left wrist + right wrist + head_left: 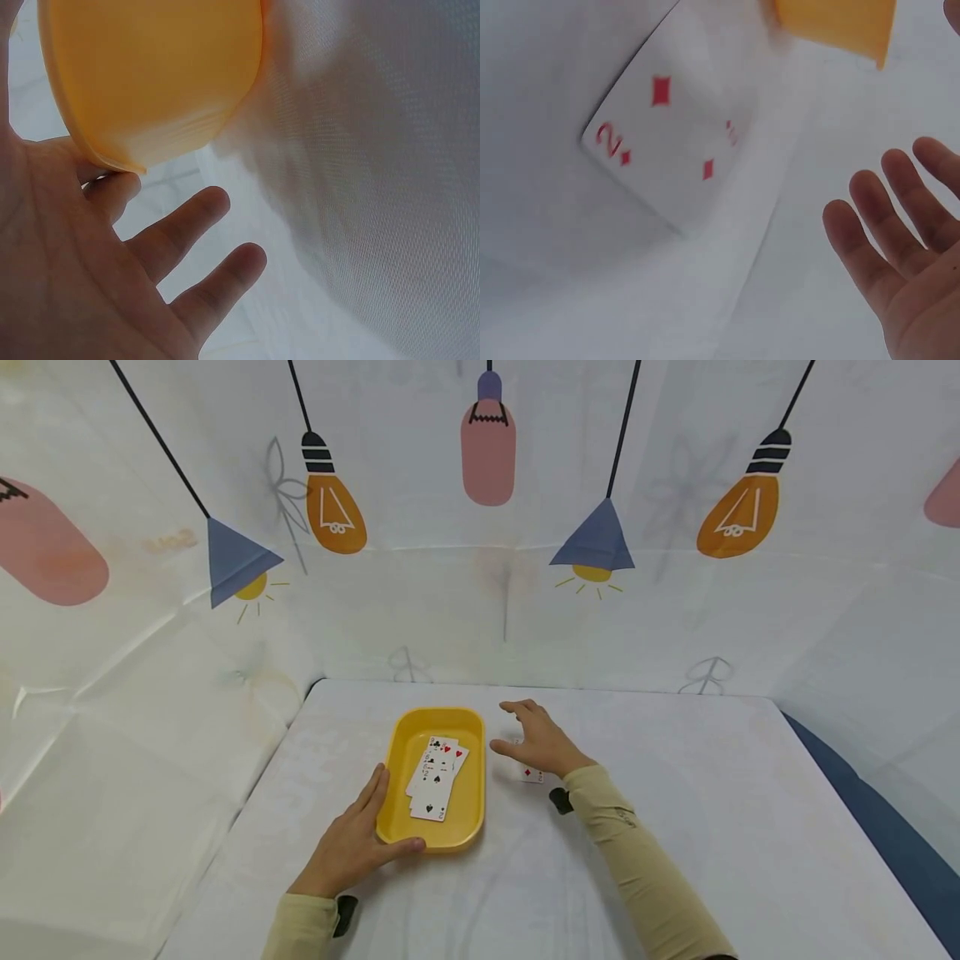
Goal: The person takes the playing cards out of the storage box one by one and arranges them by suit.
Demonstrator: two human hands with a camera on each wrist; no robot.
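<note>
While the left hand [348,843] braces a yellow tray [467,802], the right hand [543,743] hangs over the table [750,793], just off the tray's right side, and it holds nothing! Look at that left hand: fingers laid fairly straight along the tray's left wall, thumb reaching across its near rim, contact rather than a clenched grip. From the left wrist, two fingers stick out free, well clear of the plastic.

Over to the right hand, fingers relaxed and spread, thumb apart, and beneath it, partly hidden from the head camera, lies the two of diamonds [671,127], face up, between the tray and the right forearm. The right wrist view has it plainly: fingertips apart from the card, no touch there!

And the tray itself? It sits left of the middle, closer to the table's far edge than its near one, toward the far left corner. Inside, a small fanned stack of playing cards [431,793], face up and overlapping, a two of spades on top, hearts and a club peeking out. Pale sleeves [645,877] cover both forearms, and beyond the far edge hangs a white sheet [420,602] printed with lamps and bulbs.
</note>
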